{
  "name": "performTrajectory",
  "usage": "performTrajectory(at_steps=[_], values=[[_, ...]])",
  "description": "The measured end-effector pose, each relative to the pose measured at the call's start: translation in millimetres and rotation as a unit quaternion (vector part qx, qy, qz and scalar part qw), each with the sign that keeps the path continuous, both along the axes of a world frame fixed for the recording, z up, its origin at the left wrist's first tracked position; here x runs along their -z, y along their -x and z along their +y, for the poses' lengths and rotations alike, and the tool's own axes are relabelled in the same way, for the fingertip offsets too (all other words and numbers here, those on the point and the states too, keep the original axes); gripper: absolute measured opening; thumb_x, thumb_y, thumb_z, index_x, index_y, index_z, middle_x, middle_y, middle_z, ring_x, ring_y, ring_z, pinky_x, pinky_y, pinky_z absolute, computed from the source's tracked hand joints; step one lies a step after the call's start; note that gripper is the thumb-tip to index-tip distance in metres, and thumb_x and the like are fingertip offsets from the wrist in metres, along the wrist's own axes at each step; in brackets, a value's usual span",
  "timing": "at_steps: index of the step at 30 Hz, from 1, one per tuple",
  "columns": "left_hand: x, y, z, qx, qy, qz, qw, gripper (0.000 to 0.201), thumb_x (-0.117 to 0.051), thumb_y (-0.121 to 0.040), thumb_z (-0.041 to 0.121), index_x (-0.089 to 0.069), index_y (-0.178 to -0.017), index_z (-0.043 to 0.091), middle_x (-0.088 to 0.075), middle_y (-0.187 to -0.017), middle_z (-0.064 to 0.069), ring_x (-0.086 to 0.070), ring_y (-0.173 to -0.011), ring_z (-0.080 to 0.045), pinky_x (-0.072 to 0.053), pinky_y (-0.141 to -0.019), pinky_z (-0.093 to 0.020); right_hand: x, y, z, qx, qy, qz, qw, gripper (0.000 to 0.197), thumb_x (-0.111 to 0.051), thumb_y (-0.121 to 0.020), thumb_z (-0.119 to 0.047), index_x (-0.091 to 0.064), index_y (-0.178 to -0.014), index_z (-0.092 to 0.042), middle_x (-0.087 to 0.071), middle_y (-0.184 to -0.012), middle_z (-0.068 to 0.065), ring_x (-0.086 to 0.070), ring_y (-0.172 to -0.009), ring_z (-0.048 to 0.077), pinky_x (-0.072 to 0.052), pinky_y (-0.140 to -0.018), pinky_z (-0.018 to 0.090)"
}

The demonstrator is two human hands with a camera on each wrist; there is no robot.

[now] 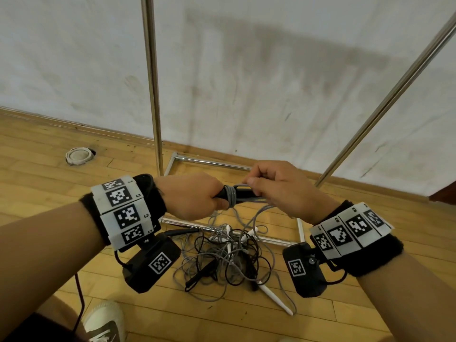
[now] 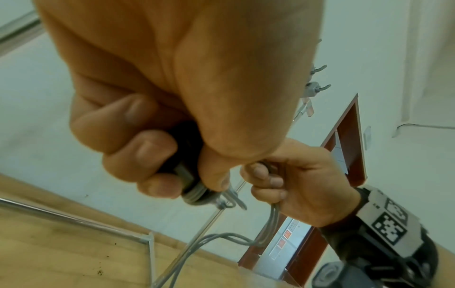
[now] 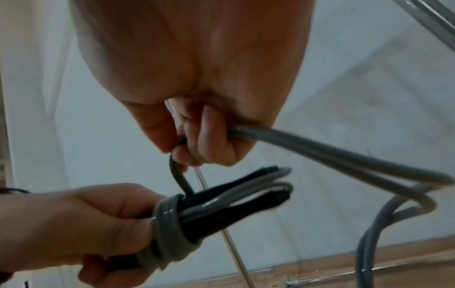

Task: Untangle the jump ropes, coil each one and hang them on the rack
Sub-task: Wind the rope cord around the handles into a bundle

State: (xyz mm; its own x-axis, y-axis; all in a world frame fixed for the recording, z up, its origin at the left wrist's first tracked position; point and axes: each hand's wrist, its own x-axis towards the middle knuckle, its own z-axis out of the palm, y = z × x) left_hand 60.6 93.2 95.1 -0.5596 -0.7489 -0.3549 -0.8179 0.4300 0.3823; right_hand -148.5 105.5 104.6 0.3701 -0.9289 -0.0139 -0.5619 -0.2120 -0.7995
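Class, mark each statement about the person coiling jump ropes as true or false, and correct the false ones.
1. The left hand grips black handles wrapped with grey rope. True.
2. The right hand is open and holds nothing. False: it pinches the grey rope.
3. A tangle of ropes lies on the wooden floor. True.
4. The grey rope already hangs on the rack. False: it is in both hands.
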Motion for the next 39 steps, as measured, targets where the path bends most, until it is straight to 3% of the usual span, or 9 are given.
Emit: performTrajectory(at_steps=[4, 9, 17, 21, 25, 28, 32, 36, 39], values=[[-2, -4, -5, -0.052, 0.044, 0.070, 0.995, 0.026, -0.046, -0.102, 0.038, -0.052, -0.081, 0.025, -0.058, -0.070, 0.002, -0.050, -0.057, -0.015, -0.041, -0.054, -0.029, 3, -3, 5, 0.023, -0.020, -0.104, 0.994, 0.014, -0.061, -0.092, 0.001, -0.067, -0.093, -0.012, -0.067, -0.066, -0.002, -0.052, -0.048, 0.012, -0.046, -0.050, 0.023], [-12, -6, -7, -0.089, 0.063, 0.192, 0.975, 0.023, -0.049, -0.101, 0.034, -0.055, -0.082, 0.025, -0.058, -0.064, 0.006, -0.047, -0.047, -0.002, -0.039, -0.048, -0.018, 10, -5, 8, 0.076, 0.011, -0.197, 0.977, 0.008, -0.073, -0.085, -0.006, -0.065, -0.085, -0.007, -0.072, -0.070, 0.010, -0.062, -0.054, 0.015, -0.053, -0.051, 0.026], [-27, -7, 5, -0.081, -0.009, 0.290, 0.954, 0.023, -0.047, -0.103, 0.027, -0.057, -0.089, 0.011, -0.056, -0.062, 0.003, -0.049, -0.059, -0.018, -0.043, -0.059, -0.039, 20, -8, 12, 0.096, 0.058, -0.221, 0.969, 0.030, -0.074, -0.077, -0.040, -0.065, -0.066, -0.014, -0.067, -0.057, 0.005, -0.051, -0.040, 0.012, -0.040, -0.041, 0.020], [-32, -12, 7, -0.069, -0.030, 0.294, 0.953, 0.024, -0.046, -0.104, 0.024, -0.056, -0.095, 0.005, -0.054, -0.066, -0.004, -0.047, -0.060, -0.022, -0.040, -0.059, -0.038, 19, -3, 8, 0.048, 0.080, -0.208, 0.974, 0.011, -0.070, -0.087, -0.010, -0.072, -0.079, -0.016, -0.070, -0.069, 0.001, -0.057, -0.054, 0.009, -0.045, -0.054, 0.020], [-34, -14, 11, -0.032, -0.051, 0.281, 0.958, 0.019, -0.047, -0.104, 0.024, -0.059, -0.103, 0.009, -0.056, -0.071, -0.014, -0.049, -0.060, -0.020, -0.041, -0.057, -0.036, 23, 2, 8, -0.008, 0.021, -0.210, 0.977, 0.028, -0.060, -0.089, 0.010, -0.071, -0.091, -0.016, -0.072, -0.083, 0.008, -0.067, -0.068, 0.013, -0.053, -0.061, 0.025], [-38, -15, 15, -0.003, -0.078, 0.297, 0.952, 0.015, -0.046, -0.104, 0.024, -0.058, -0.096, 0.019, -0.053, -0.061, 0.003, -0.045, -0.052, -0.011, -0.039, -0.052, -0.024, 26, 6, 9, 0.004, 0.011, -0.118, 0.993, 0.013, -0.062, -0.093, -0.026, -0.072, -0.089, -0.020, -0.072, -0.075, 0.004, -0.060, -0.054, 0.011, -0.048, -0.052, 0.023], [-41, -15, 19, 0.030, -0.111, 0.281, 0.953, 0.016, -0.047, -0.104, 0.023, -0.060, -0.095, 0.026, -0.055, -0.062, 0.006, -0.045, -0.053, -0.008, -0.040, -0.053, -0.022, 30, 15, 6, -0.028, 0.027, 0.048, 0.998, 0.039, -0.048, -0.085, -0.066, -0.068, -0.065, -0.040, -0.065, -0.056, -0.007, -0.052, -0.046, 0.001, -0.042, -0.050, 0.013], [-35, -13, 21, 0.058, -0.120, 0.202, 0.970, 0.018, -0.048, -0.103, 0.026, -0.054, -0.087, 0.022, -0.054, -0.061, 0.009, -0.045, -0.051, -0.004, -0.039, -0.053, -0.015, 34, 24, -1, -0.063, -0.055, 0.036, 0.996, 0.029, -0.061, -0.095, -0.017, -0.068, -0.074, -0.035, -0.067, -0.060, -0.015, -0.060, -0.049, 0.001, -0.048, -0.047, 0.015], [-31, -9, 21, 0.078, -0.120, 0.148, 0.979, 0.022, -0.049, -0.103, 0.029, -0.052, -0.082, 0.023, -0.055, -0.062, 0.010, -0.046, -0.053, -0.006, -0.039, -0.055, -0.018, 29, 27, -7, -0.083, -0.071, 0.065, 0.992, 0.024, -0.065, -0.089, -0.003, -0.058, -0.082, -0.025, -0.064, -0.065, -0.012, -0.059, -0.056, -0.002, -0.047, -0.054, 0.014]])
